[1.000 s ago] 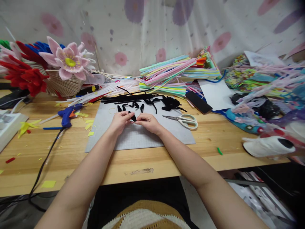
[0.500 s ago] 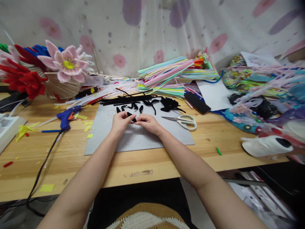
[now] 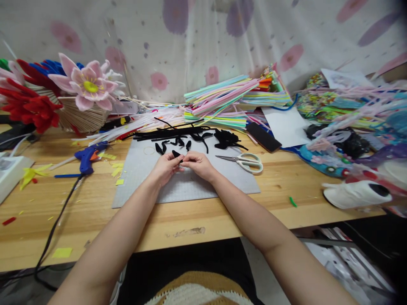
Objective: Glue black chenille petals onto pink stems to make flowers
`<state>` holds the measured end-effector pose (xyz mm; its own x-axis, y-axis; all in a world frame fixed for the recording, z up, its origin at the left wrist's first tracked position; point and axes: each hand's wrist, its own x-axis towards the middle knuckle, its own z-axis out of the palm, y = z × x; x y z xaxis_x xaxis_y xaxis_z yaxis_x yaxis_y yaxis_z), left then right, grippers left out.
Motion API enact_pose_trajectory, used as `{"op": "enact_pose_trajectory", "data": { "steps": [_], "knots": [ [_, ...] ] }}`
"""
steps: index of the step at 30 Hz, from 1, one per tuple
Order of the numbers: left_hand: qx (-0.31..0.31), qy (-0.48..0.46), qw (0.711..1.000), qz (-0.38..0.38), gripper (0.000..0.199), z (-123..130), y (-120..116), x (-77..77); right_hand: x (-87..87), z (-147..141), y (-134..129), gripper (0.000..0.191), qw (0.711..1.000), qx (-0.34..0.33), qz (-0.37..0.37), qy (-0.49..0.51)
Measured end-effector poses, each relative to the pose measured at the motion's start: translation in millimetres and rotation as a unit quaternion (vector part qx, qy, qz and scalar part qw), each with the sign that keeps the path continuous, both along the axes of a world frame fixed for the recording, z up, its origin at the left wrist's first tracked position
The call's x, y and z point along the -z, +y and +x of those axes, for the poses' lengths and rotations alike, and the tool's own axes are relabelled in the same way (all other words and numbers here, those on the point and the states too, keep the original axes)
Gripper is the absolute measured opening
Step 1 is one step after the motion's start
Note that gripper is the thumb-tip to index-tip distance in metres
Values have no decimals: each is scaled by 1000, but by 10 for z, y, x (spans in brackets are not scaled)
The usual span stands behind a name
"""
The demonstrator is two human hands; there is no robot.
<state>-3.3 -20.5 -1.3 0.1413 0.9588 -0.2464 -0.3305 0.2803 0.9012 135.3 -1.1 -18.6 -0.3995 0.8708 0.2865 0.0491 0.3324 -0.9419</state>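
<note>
My left hand (image 3: pixel 166 168) and my right hand (image 3: pixel 199 165) meet above the grey cutting mat (image 3: pixel 187 190). Both are closed on one small black fuzzy pipe cleaner piece (image 3: pixel 177 154); its upper tip shows between the fingers, while the fingertips cover the rest. Just beyond my hands lie several shaped black pieces (image 3: pixel 160 148) and a row of straight black pipe cleaners (image 3: pixel 168 134). A larger black fuzzy bunch (image 3: pixel 226 139) rests at the mat's far right. Scissors (image 3: pixel 244 162) with pale handles lie to the right of my right hand.
On the left are a blue glue gun (image 3: pixel 86 159) with its black cord and a pink fuzzy flower (image 3: pixel 89 84). Coloured pipe cleaners (image 3: pixel 222 97) are heaped at the back. A dark phone (image 3: pixel 263 137) and a white bottle-like object (image 3: pixel 356 194) are on the right.
My left hand has turned and shifted slightly right and down, its fingers now lower around the black piece. My right hand stays nearly in place.
</note>
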Motion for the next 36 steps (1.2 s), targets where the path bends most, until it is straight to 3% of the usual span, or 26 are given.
{"op": "enact_pose_trajectory", "data": {
  "steps": [4,9,16,19,24,29,36],
  "knots": [
    [-4,17,1000,-1,31,8,-10,17,17,5,20,12,1000,-7,-5,-5],
    [-68,71,994,38,33,12,0,38,23,18,81,13,999,-10,-37,-17],
    [-140,78,986,49,42,-32,40,39,57,68,72,20,994,-28,-94,-41],
    [-149,101,982,62,35,-83,54,27,52,91,55,20,993,-31,-104,-42],
    [-84,187,973,106,28,-199,58,-6,22,153,61,23,990,-50,-127,-28],
    [14,76,994,81,32,-214,29,-34,22,180,85,26,990,-61,-129,-19],
    [41,0,998,54,31,-184,18,-55,-15,189,64,24,987,-78,-137,-12]
  ]
}}
